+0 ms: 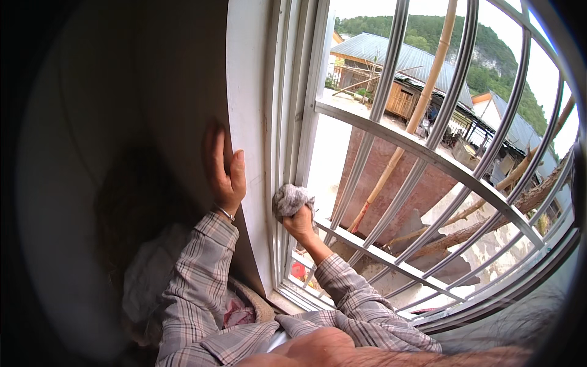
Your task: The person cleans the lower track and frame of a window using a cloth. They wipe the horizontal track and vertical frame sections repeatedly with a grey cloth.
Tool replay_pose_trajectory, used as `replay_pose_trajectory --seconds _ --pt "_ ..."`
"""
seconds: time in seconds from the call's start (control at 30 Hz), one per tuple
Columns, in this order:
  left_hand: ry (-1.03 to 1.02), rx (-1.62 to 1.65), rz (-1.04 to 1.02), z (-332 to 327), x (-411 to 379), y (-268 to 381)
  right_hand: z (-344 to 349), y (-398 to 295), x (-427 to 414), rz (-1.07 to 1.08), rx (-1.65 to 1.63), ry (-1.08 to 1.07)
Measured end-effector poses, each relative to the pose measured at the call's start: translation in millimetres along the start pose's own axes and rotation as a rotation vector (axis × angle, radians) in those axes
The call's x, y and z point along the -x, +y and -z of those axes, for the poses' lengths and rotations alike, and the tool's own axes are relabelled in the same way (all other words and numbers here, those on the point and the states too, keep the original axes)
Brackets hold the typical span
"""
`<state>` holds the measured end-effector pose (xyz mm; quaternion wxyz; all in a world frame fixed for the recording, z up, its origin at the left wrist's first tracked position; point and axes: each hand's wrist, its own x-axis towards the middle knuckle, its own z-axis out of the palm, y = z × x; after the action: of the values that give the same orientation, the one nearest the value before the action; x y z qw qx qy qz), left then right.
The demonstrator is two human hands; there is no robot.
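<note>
My right hand [300, 225] grips a bunched grey cloth [292, 200], which rests against the metal window frame [285, 137]. The cloth hides that stretch of the frame's tracks. To the left, my left hand [225, 172] lies along the corner of the white window reveal [247, 114]. Its thumb is on the lit face and its fingers are on the shaded wall [179, 91], apart from the thumb and holding nothing. A bracelet [224, 212] circles the left wrist.
Metal security bars [367, 169] with crossbars span the window opening. A bamboo pole [424, 101] and a tree trunk [477, 231] stand outside. Below my left forearm is a woven basket [260, 300] with pink material inside. The window sill [286, 303] runs along the bottom.
</note>
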<state>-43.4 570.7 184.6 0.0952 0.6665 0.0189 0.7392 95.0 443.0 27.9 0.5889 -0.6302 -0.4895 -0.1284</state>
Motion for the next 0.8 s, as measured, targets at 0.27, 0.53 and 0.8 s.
replay_pose_trajectory --seconds 0.27,0.53,0.8 --pt "-0.021 -0.019 -0.002 7.0 3.2 -13.3 72.0 -170.9 -213.9 0.428 -0.139 0.318" --pt "0.017 -0.006 0.000 2.7 6.2 -14.4 -5.3 -79.0 -160.2 0.336 -0.381 0.274" --pt "0.038 0.062 -0.047 -7.4 0.5 -11.1 -63.4 75.9 112.7 -0.390 -0.316 0.161"
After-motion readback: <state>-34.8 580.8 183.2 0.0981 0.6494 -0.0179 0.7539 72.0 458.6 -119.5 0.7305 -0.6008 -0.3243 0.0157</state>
